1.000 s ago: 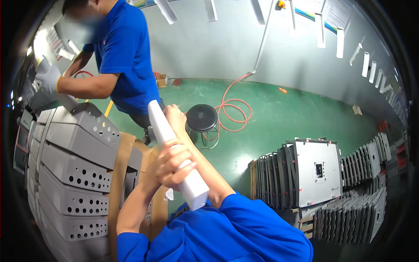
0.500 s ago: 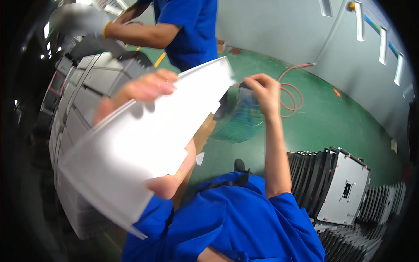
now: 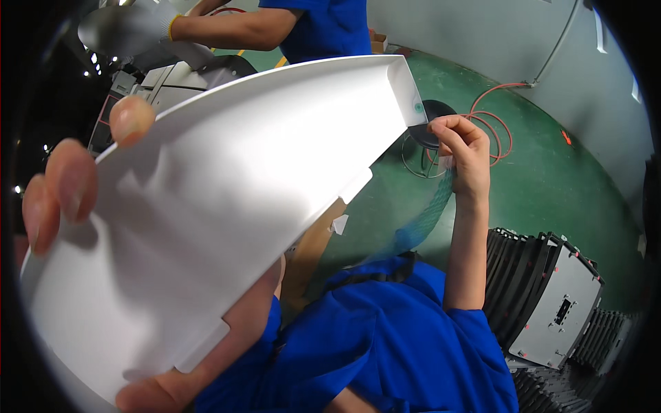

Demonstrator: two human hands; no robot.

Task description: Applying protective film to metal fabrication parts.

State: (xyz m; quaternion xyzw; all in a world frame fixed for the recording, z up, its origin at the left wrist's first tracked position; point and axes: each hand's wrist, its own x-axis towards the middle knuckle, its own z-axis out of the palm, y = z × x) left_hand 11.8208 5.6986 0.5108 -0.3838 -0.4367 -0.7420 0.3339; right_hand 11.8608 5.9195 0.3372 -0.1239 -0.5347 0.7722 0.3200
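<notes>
My left hand (image 3: pixel 72 182) is closed on a large white plastic panel (image 3: pixel 241 158), fingers over its upper left edge and thumb at the lower edge. The panel is tilted across the view, with shallow rims and small tabs. On its far right end wall sits a small green dot (image 3: pixel 418 108). Right beside that end, my right hand (image 3: pixel 469 155) pinches with thumb and forefinger; whether anything is between those fingertips is too small to tell. A clear strip covered with blue-green dots (image 3: pixel 427 219) hangs from this hand and curves down toward my blue shirt.
A co-worker (image 3: pixel 327 31) in blue with a white glove (image 3: pixel 131 29) stands beyond the panel. A round black stool (image 3: pixel 435 113) and a red hose (image 3: pixel 508 138) are on the green floor. Grey-and-black panels (image 3: pixel 559 303) are stacked at right. Brown cardboard (image 3: pixel 313 244) lies below the panel.
The panel has come closer and fills more of the view. My right hand is now right by its end. The dotted strip has swung lower and narrowed.
</notes>
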